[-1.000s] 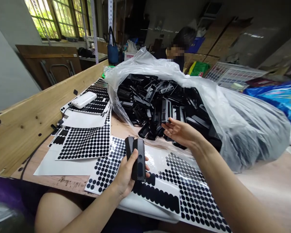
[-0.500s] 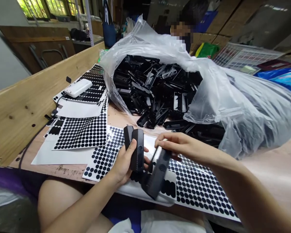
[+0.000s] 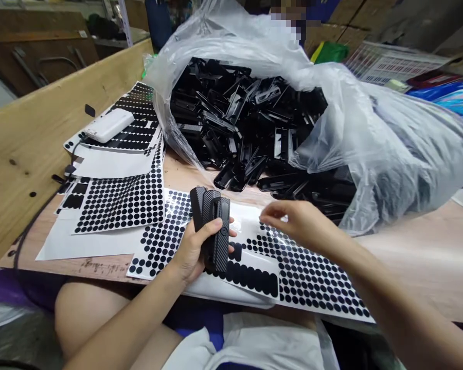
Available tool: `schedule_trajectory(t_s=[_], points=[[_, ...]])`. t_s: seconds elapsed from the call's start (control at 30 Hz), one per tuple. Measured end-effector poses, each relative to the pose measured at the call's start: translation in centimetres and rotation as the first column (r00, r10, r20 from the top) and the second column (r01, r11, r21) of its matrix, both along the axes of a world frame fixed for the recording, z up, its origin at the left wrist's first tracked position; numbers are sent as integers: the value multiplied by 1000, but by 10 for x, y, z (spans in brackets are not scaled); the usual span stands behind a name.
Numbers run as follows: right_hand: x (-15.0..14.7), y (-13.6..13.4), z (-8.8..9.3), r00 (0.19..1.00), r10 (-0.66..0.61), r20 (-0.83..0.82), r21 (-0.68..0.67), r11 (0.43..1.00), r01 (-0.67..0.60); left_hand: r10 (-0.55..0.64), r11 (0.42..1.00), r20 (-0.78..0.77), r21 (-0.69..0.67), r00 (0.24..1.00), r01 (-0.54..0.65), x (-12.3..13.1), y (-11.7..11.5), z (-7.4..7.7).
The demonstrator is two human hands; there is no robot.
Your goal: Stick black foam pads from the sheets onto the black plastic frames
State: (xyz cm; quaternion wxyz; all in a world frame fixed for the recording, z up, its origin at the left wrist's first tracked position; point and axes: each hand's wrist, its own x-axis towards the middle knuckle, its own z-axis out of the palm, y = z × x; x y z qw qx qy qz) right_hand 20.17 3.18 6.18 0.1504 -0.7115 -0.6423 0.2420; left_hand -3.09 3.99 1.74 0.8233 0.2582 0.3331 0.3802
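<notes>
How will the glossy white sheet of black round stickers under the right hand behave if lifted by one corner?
Probably floppy: the glossy white sheet of black round stickers looks paper-thin and lies flat on the wooden table. Likely light, so a push may slide it. Its shine suggests a slick face; a flat press may slip; pinch an edge.

No writing can be read anywhere. The white basket (image 3: 393, 61) at the upper right of the frame carries rows of small printed marks, too small and blurred to make out. The blue wrapping (image 3: 461, 103) at the right edge shows coloured print that is just as unclear. A small white tag (image 3: 84, 34) on the brown board at the upper left is illegible. The sticker sheets (image 3: 119, 203) bear only black dots and bars.
</notes>
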Motion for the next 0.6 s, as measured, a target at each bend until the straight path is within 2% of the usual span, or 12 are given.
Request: schedule_trajectory(t_s=[0.03, 0.1, 0.2, 0.33, 0.53, 0.6], points=[[7, -3, -5, 992, 23, 121, -26, 999, -20, -1, 1000, 5, 2, 1000, 1, 0, 0, 0], [15, -8, -14, 975, 40, 218, -56, 998, -29, 9, 1000, 10, 3, 1000, -9, 1, 0, 0], [14, -10, -25, 974, 14, 227, -75, 997, 3, 20, 1000, 18, 9, 1000, -20, 3, 0, 1], [8, -8, -31, 971, -55, 234, -77, 994, 75, -26, 1000, 7, -6, 1000, 26, 2, -1, 0], [17, -4, -27, 994, -71, 88, -110, 991, 81, -14, 999, 13, -31, 1000, 15, 1, 0, -1], [14, -6, -19, 995, -86, -55, -128, 989, 79, -14, 999, 21, -43, 1000, 15, 1, 0, -1]])
